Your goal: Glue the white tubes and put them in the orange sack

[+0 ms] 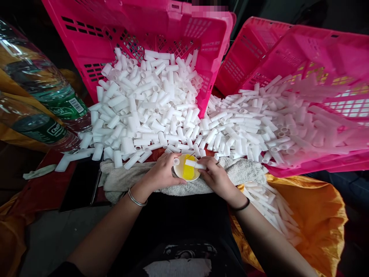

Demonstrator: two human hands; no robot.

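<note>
Currently, short white plastic tube pinched by right hand fingers over small round bowl of yellow liquid, lower centre; bowl rim gripped by left hand. Risk judged: bowl tipped on soft grey towel, liquid spilled onto heaped white tubes.

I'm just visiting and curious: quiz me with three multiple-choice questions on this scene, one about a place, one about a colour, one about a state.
1. Where is the small round dish of yellow liquid?
A. inside a crate
B. on the grey towel between the hands
C. on the floor

2. What colour are the tipped plastic crates?
A. blue
B. green
C. pink

3. What is the right hand doing?
A. holding a white plastic tube over the dish
B. resting empty
C. gripping a bottle

Answers: 1 B, the dish sits on the towel; 2 C, both are bright pink; 3 A, the fingers pinch a tube at the dish.
</note>
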